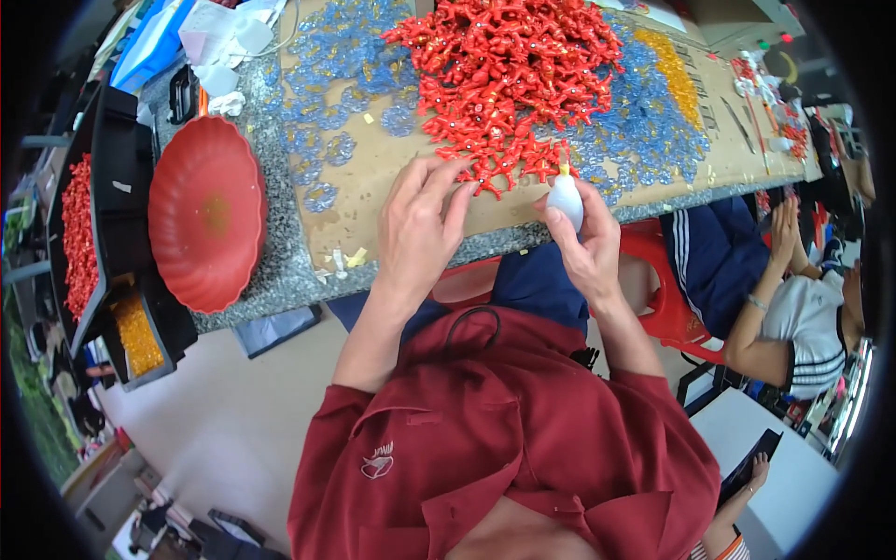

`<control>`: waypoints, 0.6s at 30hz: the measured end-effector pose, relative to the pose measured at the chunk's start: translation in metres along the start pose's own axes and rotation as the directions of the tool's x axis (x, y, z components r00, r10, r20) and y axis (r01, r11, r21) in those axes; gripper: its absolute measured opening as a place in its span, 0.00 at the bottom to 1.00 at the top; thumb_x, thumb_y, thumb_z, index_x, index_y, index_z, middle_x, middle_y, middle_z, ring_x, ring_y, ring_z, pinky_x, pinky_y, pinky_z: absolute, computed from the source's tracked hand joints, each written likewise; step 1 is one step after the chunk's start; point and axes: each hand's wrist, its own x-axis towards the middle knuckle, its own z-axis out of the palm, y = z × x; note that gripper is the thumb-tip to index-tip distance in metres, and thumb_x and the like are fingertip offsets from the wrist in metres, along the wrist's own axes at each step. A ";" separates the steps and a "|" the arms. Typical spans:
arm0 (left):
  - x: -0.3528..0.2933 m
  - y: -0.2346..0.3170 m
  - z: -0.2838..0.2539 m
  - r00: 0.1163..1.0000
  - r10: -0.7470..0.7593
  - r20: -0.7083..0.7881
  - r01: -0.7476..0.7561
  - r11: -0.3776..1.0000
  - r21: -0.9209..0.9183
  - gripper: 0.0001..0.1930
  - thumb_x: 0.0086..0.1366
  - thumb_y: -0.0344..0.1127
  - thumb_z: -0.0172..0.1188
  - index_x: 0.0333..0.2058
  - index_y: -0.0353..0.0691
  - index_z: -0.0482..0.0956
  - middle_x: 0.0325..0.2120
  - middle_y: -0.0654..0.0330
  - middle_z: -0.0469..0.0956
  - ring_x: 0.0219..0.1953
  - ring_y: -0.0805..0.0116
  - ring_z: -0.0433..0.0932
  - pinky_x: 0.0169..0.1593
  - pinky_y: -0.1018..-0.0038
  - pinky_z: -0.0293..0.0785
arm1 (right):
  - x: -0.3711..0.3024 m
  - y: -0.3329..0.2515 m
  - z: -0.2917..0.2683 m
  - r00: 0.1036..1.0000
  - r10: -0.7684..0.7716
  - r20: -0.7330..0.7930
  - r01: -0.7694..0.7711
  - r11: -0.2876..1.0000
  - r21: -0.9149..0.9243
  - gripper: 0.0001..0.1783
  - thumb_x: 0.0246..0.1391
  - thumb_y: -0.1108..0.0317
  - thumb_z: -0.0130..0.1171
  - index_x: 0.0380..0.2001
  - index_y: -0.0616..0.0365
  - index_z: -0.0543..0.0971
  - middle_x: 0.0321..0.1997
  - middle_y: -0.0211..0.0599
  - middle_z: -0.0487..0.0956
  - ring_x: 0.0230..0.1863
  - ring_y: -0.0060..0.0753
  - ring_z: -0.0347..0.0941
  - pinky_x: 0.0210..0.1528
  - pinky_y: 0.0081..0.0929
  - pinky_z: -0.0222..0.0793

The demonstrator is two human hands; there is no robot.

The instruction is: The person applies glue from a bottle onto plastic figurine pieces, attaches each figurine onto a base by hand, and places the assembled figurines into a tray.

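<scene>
Two hands — right (588, 238) grips smooth white bottle (565, 198).

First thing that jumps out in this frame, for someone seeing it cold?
The big heap of red plastic parts at the top centre of the cardboard-covered bench, ringed by clear blue flower-shaped pieces. Just below it, the right hand holds a small white bottle with a yellow tip, while the left hand fingers a red piece at the heap's edge. At left, a red scalloped dish lies on the speckled counter.
</scene>
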 end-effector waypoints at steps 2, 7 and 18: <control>0.007 0.007 0.008 1.000 0.022 0.016 -0.026 0.949 0.313 0.14 0.52 0.31 0.62 0.39 0.37 0.76 0.36 0.56 0.70 0.31 0.58 0.74 0.36 0.68 0.71 | -0.003 0.009 0.000 0.999 0.046 -0.022 -0.043 0.991 0.125 0.18 0.49 0.70 0.58 0.44 0.64 0.71 0.33 0.36 0.78 0.34 0.20 0.73 0.35 0.19 0.69; 0.003 0.003 -0.001 0.996 -0.046 0.071 0.015 0.920 0.393 0.18 0.49 0.31 0.64 0.40 0.37 0.74 0.38 0.56 0.69 0.31 0.58 0.74 0.35 0.69 0.72 | 0.004 0.017 0.008 0.997 0.023 0.080 -0.026 0.999 0.040 0.17 0.48 0.70 0.59 0.42 0.61 0.72 0.27 0.35 0.78 0.25 0.19 0.73 0.25 0.18 0.67; -0.015 -0.008 -0.010 0.907 -0.420 -0.031 0.383 0.853 -0.354 0.14 0.56 0.29 0.61 0.41 0.34 0.74 0.32 0.59 0.76 0.27 0.70 0.77 0.31 0.78 0.72 | 0.028 0.005 0.047 0.995 -0.065 0.073 0.060 0.995 0.074 0.16 0.50 0.71 0.57 0.42 0.62 0.69 0.31 0.41 0.78 0.29 0.29 0.76 0.30 0.24 0.70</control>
